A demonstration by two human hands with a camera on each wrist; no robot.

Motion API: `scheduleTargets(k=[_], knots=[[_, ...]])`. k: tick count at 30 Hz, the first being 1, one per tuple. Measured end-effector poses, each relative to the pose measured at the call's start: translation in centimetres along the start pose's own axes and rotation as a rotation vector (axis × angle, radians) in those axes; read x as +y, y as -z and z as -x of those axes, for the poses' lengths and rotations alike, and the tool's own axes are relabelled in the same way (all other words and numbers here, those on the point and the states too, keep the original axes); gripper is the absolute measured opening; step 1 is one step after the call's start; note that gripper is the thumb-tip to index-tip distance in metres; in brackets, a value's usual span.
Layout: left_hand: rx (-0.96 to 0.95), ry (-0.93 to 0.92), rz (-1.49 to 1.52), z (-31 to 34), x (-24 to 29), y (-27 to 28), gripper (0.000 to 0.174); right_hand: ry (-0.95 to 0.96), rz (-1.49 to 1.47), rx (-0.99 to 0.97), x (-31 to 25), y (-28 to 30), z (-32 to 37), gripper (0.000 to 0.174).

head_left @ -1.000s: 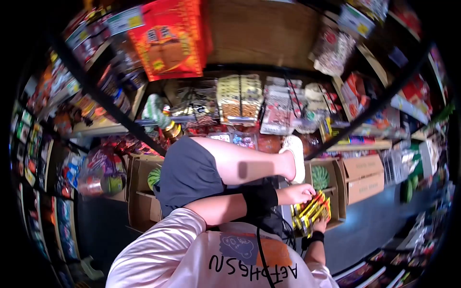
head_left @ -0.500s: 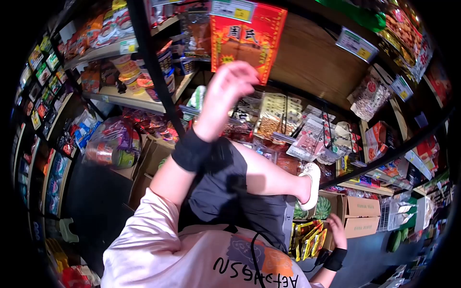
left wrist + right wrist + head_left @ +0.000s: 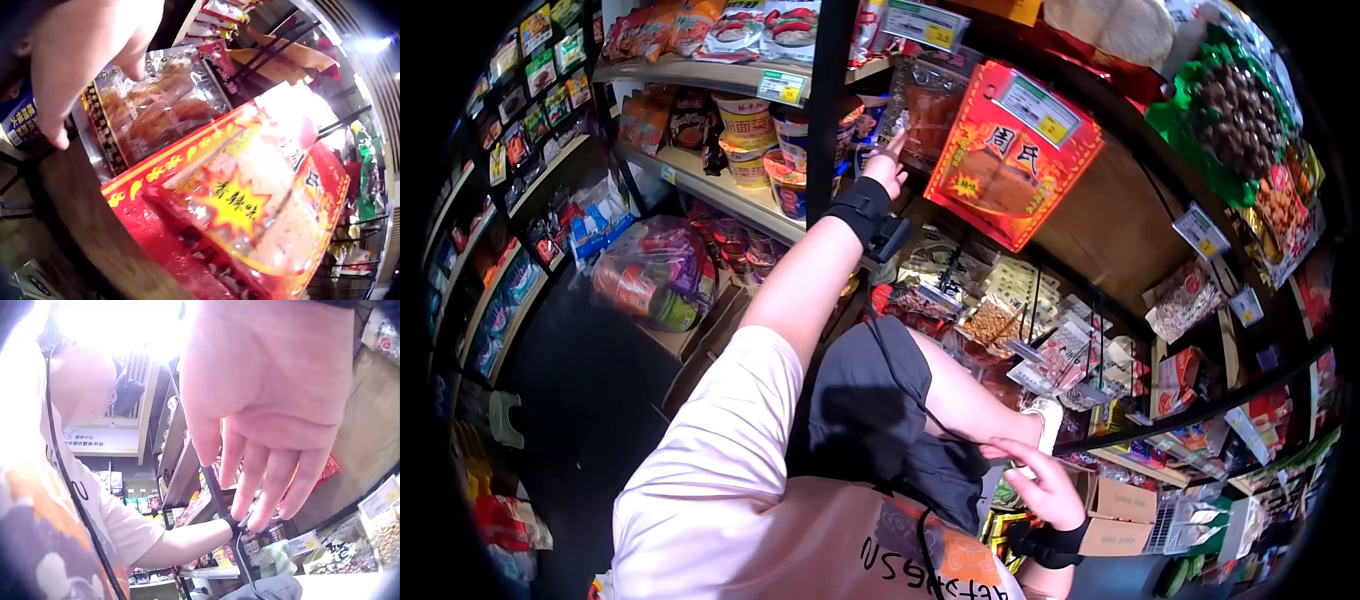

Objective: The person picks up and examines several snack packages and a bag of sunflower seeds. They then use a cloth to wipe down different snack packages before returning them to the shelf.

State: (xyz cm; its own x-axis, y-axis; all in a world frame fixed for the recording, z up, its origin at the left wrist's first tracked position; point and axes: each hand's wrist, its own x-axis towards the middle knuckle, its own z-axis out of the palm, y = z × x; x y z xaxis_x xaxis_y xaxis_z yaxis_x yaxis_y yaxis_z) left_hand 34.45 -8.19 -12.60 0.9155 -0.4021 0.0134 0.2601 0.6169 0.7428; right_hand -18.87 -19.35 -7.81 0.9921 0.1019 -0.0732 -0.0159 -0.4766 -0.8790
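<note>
My left hand (image 3: 885,172) reaches up to the hanging goods, its fingers extended. In the left wrist view a fingertip overlaps the top edge of a clear packet (image 3: 172,106) of brown food, while the thumb stands apart at its left side. A big red packet (image 3: 219,206) with a yellow starburst label hangs right in front of the clear one. Low on the right, my right hand (image 3: 1045,490) is held in the air by the lower leg, holding nothing. The right wrist view shows its palm (image 3: 269,387) with fingers loosely straight. Yellow-and-black packets (image 3: 1002,535) lie below it, partly covered.
Instant noodle tubs (image 3: 745,150) fill the shelf to the left, beside a black upright post (image 3: 828,90). Bagged nuts (image 3: 990,320) hang below the red packet. Cardboard boxes (image 3: 1120,500) stand at lower right. A full clear bag (image 3: 655,280) sits at left.
My left hand has left the yellow packets and gone up past the red packet to the clear one. My right hand has let go of the yellow packets and lifted away. The head view has swung left.
</note>
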Motion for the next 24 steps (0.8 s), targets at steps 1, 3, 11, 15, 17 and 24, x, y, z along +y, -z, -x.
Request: scheduleTargets(k=[1, 3, 11, 15, 17, 24], knots=[[0.030, -0.025, 0.045, 0.1, -0.6, -0.6, 0.065, 0.030, -0.027, 0.006, -1.3, -1.0, -0.8, 0.041], [0.018, 0.055, 0.166, -0.1, -0.7, -0.9, 0.081, -0.024, -0.023, 0.005, -1.0, -1.9, -1.1, 0.041], [-0.188, 0.068, 0.419, -2.2, -2.1, -1.4, 0.074, -0.145, -0.233, 0.183, -0.8, -3.4, -0.4, 0.036], [-0.281, 0.049, 0.522, -0.3, -1.5, -1.8, 0.068, -0.165, -0.256, 0.216, 0.2, -3.4, -0.3, 0.035], [-0.468, 0.045, 0.656, 0.7, -1.1, -1.7, 0.066, -0.170, -0.258, 0.217, 0.4, -3.3, -0.6, 0.035], [-0.437, -0.116, 0.453, 7.7, 0.1, -2.3, 0.042, -0.145, -0.217, 0.188, 0.8, -3.4, -2.4, 0.033]])
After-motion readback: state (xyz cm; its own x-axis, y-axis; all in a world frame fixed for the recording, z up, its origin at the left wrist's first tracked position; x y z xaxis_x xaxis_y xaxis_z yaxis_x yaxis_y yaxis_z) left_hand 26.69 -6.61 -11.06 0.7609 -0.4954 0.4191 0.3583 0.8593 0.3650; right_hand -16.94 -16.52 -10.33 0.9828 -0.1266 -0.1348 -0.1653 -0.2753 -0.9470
